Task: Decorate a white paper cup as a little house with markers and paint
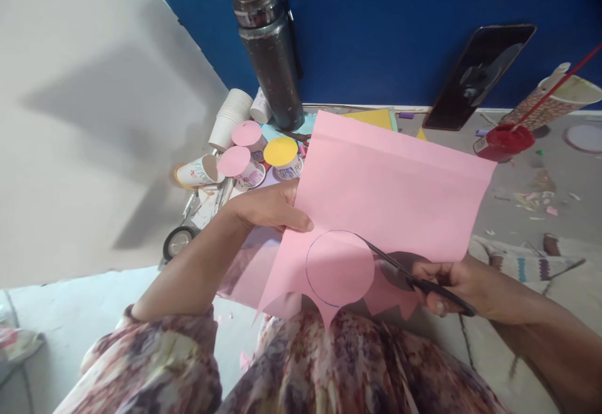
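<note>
A sheet of pink paper [390,188] is held up in front of me, with a circle [339,270] drawn on its lower part in dark ink. My left hand [277,207] grips the sheet's left edge, thumb on top and fingers hidden beneath. In my right hand [446,285] is a pair of scissors [399,266], its blades at the upper right of the circle's outline. Along the circle's right side the paper is cut away. The sheet's lower edge is jagged with cut curves, and a pink scrap hangs below the scissors.
Paper cups topped with pink [235,161] and yellow discs [281,150] stand left of the sheet, near stacked white cups [230,119]. Behind are a steel flask [270,50] and a phone [480,78] against the blue wall. A red pot [505,142] and paper scraps lie right.
</note>
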The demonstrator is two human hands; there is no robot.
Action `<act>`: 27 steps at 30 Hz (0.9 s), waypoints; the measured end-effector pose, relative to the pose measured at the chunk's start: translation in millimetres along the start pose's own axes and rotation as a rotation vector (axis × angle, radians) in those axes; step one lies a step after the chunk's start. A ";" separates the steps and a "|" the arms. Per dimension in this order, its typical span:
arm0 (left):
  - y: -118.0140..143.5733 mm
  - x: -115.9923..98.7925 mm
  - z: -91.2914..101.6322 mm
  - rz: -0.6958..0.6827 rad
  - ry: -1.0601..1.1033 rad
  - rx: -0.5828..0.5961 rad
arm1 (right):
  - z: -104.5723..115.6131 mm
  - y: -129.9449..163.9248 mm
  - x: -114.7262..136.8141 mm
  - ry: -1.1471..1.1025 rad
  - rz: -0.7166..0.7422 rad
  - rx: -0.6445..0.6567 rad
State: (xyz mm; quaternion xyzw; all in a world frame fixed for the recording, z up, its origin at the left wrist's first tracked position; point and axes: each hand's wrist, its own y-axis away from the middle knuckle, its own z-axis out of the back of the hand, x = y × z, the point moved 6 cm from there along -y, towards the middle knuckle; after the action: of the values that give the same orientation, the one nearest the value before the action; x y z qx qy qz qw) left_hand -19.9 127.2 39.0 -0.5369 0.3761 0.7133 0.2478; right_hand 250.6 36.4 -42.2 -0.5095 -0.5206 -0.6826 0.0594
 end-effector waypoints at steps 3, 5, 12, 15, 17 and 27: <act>-1.3 3.2 -1.5 0.045 0.046 0.033 | 1.5 -0.1 1.4 0.028 0.021 -0.008; -2.8 3.8 -3.7 0.065 0.062 0.069 | 1.8 0.5 -0.5 0.001 0.002 -0.007; -7.2 1.8 -5.4 0.070 0.092 0.103 | 7.1 2.7 -11.3 0.031 0.021 -0.052; -7.7 4.3 -4.7 0.100 0.107 0.102 | 9.8 2.5 -11.7 0.049 0.046 -0.048; -8.6 4.8 -4.2 0.105 0.111 0.099 | 13.4 2.8 -6.7 0.103 0.094 -0.087; -17.5 -3.5 -3.4 0.043 0.111 0.100 | 3.1 3.3 -2.5 -0.138 -0.026 -0.094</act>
State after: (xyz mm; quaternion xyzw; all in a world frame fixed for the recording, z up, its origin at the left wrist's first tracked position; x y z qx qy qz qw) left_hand -3.6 135.0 37.0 -0.5544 0.4359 0.6679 0.2377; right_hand 255.8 36.1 -42.1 -0.5506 -0.4974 -0.6703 -0.0094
